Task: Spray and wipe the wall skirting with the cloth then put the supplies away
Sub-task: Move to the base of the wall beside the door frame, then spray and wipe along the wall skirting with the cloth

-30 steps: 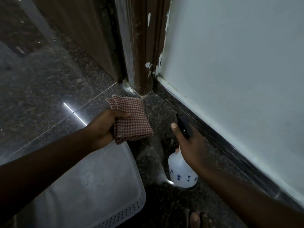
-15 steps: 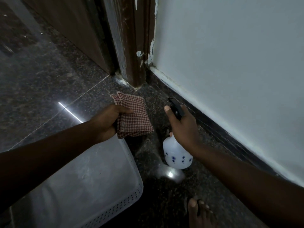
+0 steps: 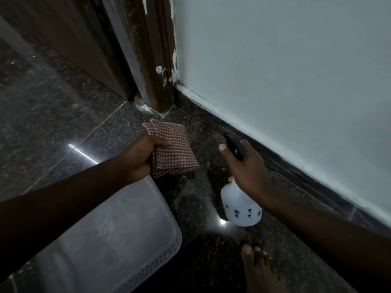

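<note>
A folded red-and-white checked cloth [image 3: 173, 151] is gripped in my left hand [image 3: 139, 157], held above the dark floor near the door frame. My right hand [image 3: 247, 168] grips the black trigger head of a white spray bottle [image 3: 241, 206] with small blue flower prints. The nozzle points toward the dark stone skirting [image 3: 281, 159], which runs along the foot of the pale wall on the right. The bottle hangs a short way off the skirting.
A white perforated plastic basket [image 3: 160, 259] sits on the floor at the lower left, under my left forearm. A brown wooden door frame [image 3: 156, 81] stands in the corner ahead. My bare foot [image 3: 260, 271] rests on the speckled granite floor at the bottom.
Both hands stay close together with the cloth and bottle held as before. The view has shifted slightly, and more of my foot shows at the bottom.
</note>
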